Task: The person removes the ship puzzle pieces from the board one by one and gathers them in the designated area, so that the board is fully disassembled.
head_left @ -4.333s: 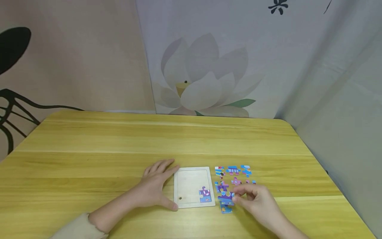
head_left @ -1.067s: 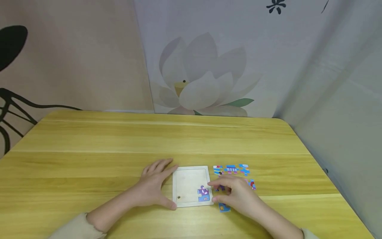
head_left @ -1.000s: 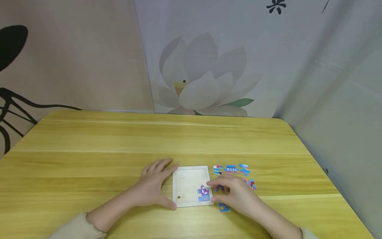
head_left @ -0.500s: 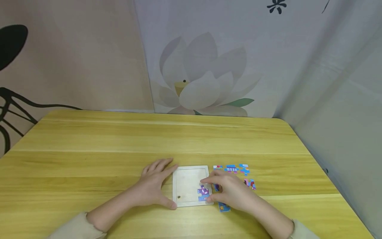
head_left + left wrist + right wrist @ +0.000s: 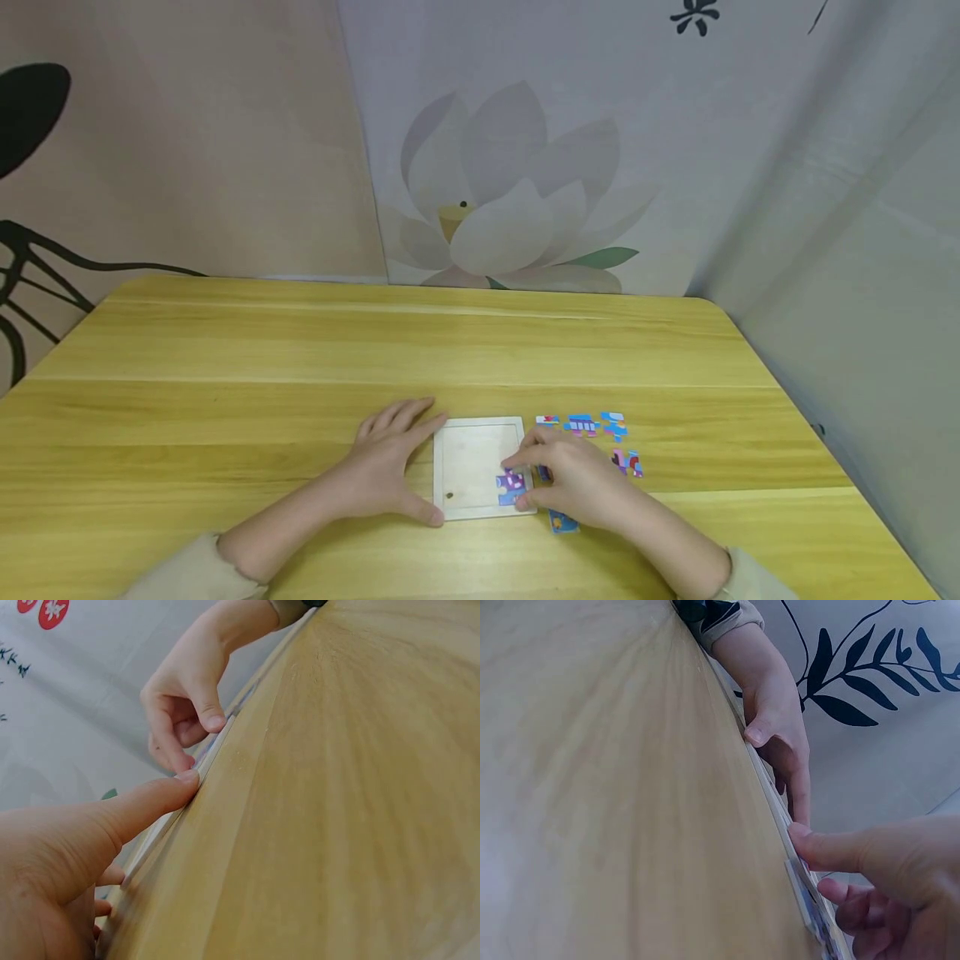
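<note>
My left hand rests at the left side of a shallow wooden puzzle tray, its thumb at the near corner and its fingers spread toward the far one. In the tray's near right corner lies a purple and blue puzzle piece. My right hand reaches over the tray's right rim and pinches this piece, index finger at its far edge and thumb at its near one. The left wrist view shows the right hand's thumb and index finger low at the tray's edge. Part of the piece is hidden.
Loose puzzle pieces lie right of the tray: a blue striped one, a blue one, a red and blue one and an orange and blue one. My right hand covers others. The wooden table reaches back to a curtain.
My right hand has moved left, from the loose pieces over the tray's right rim, and its fingers have closed around the corner piece. My left hand has stayed at the tray.
</note>
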{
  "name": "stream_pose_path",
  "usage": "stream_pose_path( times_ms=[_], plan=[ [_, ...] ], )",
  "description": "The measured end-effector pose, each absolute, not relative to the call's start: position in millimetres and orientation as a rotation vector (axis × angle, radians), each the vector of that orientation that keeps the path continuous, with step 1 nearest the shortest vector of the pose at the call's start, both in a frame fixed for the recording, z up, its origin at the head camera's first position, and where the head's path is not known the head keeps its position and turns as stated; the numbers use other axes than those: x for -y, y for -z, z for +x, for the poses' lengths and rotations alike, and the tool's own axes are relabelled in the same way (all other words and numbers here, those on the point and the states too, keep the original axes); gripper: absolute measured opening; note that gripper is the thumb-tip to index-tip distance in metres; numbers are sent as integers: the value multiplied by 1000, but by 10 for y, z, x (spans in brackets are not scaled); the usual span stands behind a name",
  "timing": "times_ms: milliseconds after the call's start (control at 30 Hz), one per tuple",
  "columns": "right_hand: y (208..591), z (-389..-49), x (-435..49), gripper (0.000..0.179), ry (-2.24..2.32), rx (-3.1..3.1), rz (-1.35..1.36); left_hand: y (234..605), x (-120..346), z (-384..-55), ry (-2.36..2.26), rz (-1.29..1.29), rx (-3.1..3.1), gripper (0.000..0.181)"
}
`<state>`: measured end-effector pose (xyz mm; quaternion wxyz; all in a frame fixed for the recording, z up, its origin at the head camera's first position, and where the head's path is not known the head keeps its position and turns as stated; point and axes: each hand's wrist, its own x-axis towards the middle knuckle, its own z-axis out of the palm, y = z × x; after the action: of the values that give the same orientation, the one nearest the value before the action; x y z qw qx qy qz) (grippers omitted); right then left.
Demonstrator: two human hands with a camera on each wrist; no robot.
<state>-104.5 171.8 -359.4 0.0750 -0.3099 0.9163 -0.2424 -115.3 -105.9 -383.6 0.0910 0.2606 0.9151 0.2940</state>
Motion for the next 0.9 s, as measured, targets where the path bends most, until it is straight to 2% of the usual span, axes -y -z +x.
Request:
stream_pose_path(
  times_ms=[333,900],
  plan=[
    [3633,-1012,-1704,33,833,-2767,-860,3833,1057,-1150,-864,774,-2728,119],
    [3637,-916,-1669,36,958,-2781,-727,3820,1054,-1151,-859,769,-2727,119]
  ],
)
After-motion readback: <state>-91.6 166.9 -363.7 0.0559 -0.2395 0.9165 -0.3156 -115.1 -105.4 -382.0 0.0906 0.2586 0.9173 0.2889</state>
